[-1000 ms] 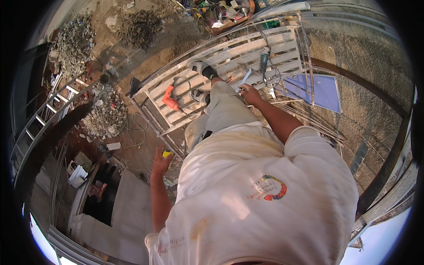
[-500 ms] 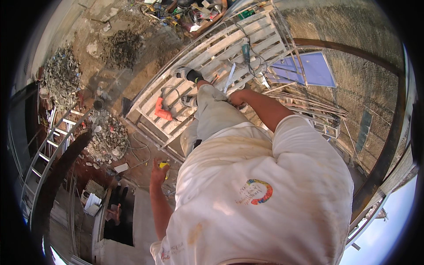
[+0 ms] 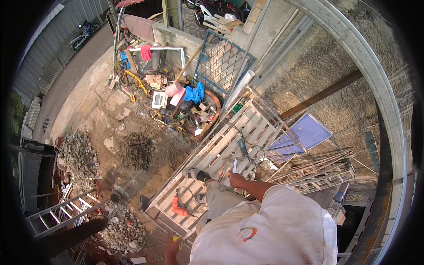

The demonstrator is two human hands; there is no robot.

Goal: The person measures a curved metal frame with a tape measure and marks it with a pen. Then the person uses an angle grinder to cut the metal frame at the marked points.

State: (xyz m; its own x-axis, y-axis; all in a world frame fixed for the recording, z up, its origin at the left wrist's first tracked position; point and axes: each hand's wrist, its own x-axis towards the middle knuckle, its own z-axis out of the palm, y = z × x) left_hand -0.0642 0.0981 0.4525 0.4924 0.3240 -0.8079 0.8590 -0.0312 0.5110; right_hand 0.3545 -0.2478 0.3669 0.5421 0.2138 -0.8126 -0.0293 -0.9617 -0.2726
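I stand high up on a platform of pale wooden slats (image 3: 221, 150), one foot in a dark shoe (image 3: 194, 174) set forward on it. My right hand (image 3: 237, 179) reaches forward over the slats, closed around a thin pale tool (image 3: 234, 166) that points away from me. Hanging low at my side, my left hand (image 3: 171, 247) is closed on a small yellow object (image 3: 178, 239). An orange power drill (image 3: 179, 207) with its cord lies on the slats left of my leg. A dark power tool (image 3: 242, 148) lies just beyond my right hand.
Far below are rubble heaps (image 3: 79, 154), a dirt mound (image 3: 137, 150), a ladder (image 3: 66, 212) and a clutter of tools and rags (image 3: 176, 101). A blue panel (image 3: 304, 132) and stacked slats (image 3: 322, 172) lie to the right, a curved metal beam (image 3: 375, 88) beyond them.
The view has tilted up, so my body sits lower in the picture and more ground shows. Both hands keep their hold; the right stays over the slats.
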